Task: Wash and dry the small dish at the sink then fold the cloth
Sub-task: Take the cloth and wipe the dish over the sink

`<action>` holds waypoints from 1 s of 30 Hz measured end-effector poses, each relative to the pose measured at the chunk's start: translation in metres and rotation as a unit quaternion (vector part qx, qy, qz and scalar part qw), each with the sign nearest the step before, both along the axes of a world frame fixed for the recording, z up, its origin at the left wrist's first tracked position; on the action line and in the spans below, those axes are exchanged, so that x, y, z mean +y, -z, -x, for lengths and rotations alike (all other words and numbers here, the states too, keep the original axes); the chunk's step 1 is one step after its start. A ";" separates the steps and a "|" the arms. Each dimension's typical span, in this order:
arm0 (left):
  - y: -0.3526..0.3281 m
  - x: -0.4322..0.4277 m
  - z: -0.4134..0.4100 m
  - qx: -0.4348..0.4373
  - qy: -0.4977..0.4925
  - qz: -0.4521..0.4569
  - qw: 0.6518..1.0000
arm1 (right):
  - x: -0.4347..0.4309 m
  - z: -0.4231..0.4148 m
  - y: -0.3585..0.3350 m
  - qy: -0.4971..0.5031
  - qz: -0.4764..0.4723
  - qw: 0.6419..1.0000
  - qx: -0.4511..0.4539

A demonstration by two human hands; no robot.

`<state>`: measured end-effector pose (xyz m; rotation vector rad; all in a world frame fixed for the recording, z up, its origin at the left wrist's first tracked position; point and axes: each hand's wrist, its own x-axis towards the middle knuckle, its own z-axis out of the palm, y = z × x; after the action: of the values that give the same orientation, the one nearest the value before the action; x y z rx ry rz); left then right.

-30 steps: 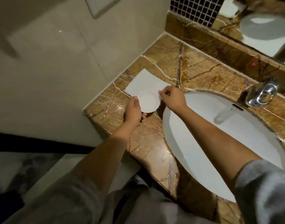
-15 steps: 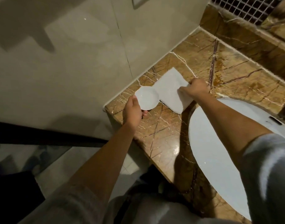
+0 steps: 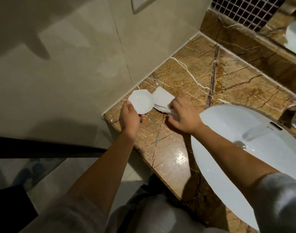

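left hand point(image 3: 130, 118): fingers curled on near rim of small dish point(image 3: 141, 101), held above bench point(image 3: 182, 84) corner | right hand point(image 3: 184, 116): closed, bunching cloth point(image 3: 162, 100) just beside dish | dish: white, faceted, glossy, empty

Bathroom: marble counter point(image 3: 186, 81), basin point(image 3: 227, 148).

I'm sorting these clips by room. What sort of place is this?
Most likely a bathroom vanity: an oval white basin set into a brown marble counter, a mirror behind it, and tiled walls.
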<state>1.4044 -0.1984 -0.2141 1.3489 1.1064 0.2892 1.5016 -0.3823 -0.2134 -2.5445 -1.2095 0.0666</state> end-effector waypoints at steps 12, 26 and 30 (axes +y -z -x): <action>0.000 -0.005 0.007 -0.041 -0.028 0.041 0.998 | 0.034 0.000 0.002 0.059 0.146 0.987 0.022; -0.010 -0.070 -0.010 -0.064 0.156 0.112 0.979 | -0.057 0.033 -0.052 0.265 -0.202 0.933 0.136; -0.020 -0.133 -0.032 -0.064 0.227 0.131 0.963 | -0.089 0.051 -0.061 0.230 -0.067 0.969 0.051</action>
<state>1.4369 -0.3317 -0.1942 1.2828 0.6739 -0.1046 1.4507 -0.4710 -0.1521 -2.5938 -0.5434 0.0080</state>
